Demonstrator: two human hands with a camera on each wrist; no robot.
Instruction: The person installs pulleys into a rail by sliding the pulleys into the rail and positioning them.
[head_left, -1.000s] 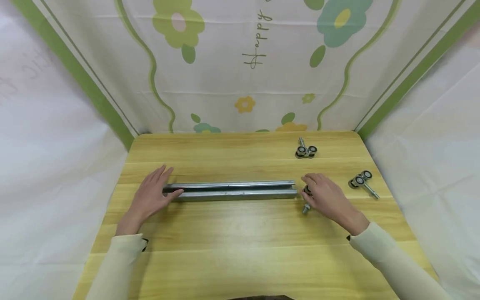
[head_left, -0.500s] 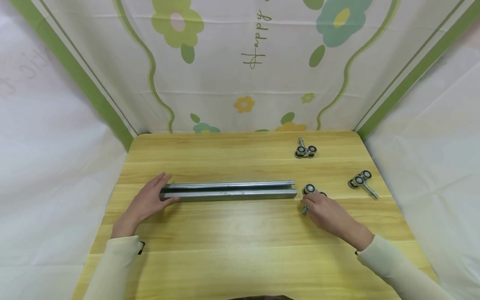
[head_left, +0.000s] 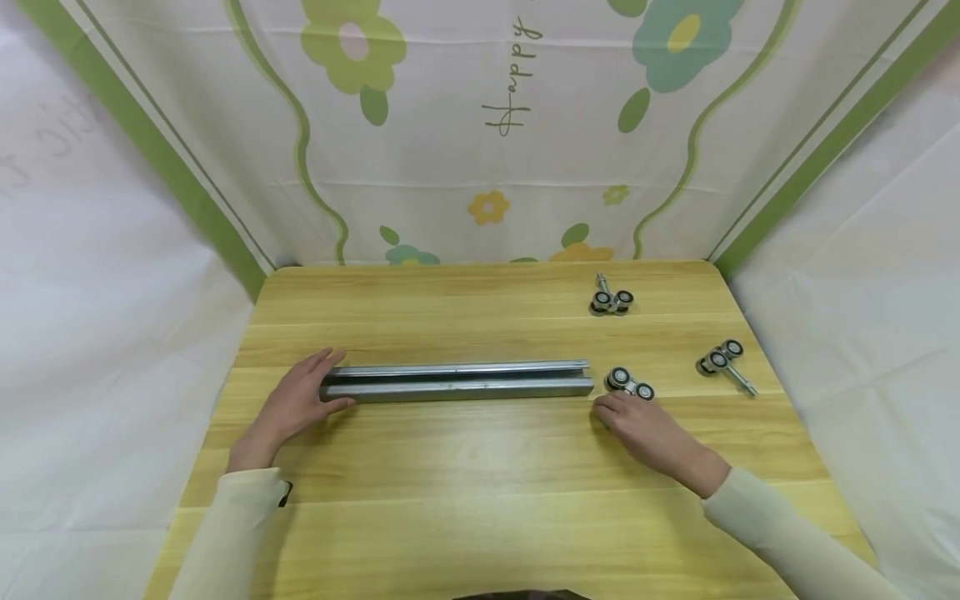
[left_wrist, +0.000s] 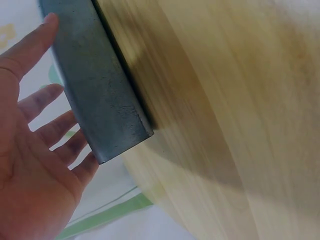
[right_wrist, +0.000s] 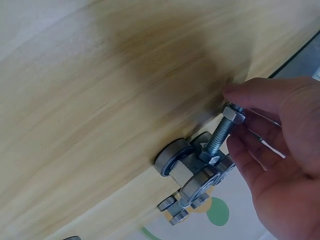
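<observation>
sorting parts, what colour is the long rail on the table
Dull grey long metal rail, clearest in the head view.

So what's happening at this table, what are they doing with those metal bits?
A person sits at a wooden table with a long metal rail lying across it. The left hand rests open against the rail's left end. The right hand pinches the bolt of a small roller piece just off the rail's right end. Two more roller pieces lie farther right, untouched.
</observation>
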